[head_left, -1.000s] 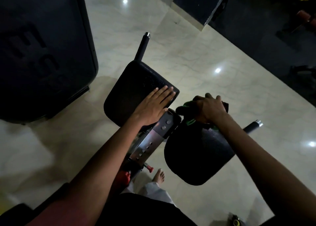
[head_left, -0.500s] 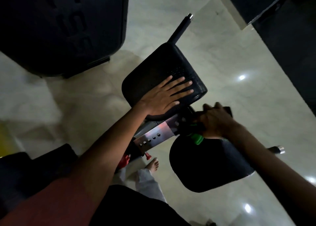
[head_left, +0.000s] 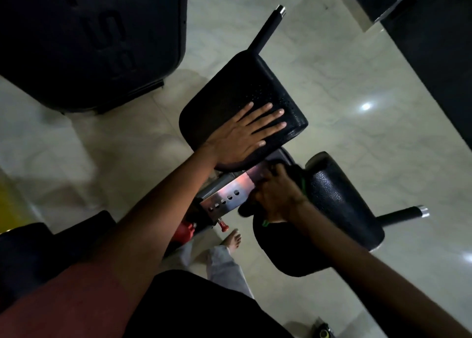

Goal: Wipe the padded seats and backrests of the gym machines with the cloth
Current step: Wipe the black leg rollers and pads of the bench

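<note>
Left hand [head_left: 240, 136] flat on pad [head_left: 229, 95]; right hand [head_left: 275, 197] apparently clutching cloth [head_left: 297, 175]

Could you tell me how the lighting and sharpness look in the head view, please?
Head view: dim overall; the black pads lose detail, and ceiling lights glare off the glossy floor. The left hand is sharp, flat on a pad; the right hand, gripping the dark cloth, is motion-blurred. Wide-angle bending at the edges.

You're looking at a big dark machine housing [head_left: 86, 41] sitting at 10 o'clock, pale tiled floor [head_left: 357, 138] shining everywhere.
</note>
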`<act>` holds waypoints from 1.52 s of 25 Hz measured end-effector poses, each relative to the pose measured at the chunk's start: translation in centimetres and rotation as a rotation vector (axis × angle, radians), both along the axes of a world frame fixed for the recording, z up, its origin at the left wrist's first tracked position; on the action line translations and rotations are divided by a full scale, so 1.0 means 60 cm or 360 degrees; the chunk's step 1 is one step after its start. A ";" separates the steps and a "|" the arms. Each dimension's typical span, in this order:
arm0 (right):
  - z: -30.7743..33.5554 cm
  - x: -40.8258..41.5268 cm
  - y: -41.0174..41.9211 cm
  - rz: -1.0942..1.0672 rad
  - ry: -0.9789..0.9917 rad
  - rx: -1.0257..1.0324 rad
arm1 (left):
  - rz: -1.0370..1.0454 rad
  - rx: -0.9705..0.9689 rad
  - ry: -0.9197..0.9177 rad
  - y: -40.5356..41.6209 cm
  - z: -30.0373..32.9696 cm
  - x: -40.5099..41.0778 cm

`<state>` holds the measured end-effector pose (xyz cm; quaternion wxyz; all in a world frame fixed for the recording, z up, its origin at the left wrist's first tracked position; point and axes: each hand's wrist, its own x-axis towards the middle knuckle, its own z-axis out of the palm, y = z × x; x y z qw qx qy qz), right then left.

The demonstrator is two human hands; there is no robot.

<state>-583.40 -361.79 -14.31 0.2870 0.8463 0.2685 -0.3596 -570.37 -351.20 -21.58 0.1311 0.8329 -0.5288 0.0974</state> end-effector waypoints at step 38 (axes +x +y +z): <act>-0.198 -0.403 0.025 -0.4965 -0.0574 0.4088 | -0.0684 -0.0093 -0.0367 -0.186 -0.002 -0.170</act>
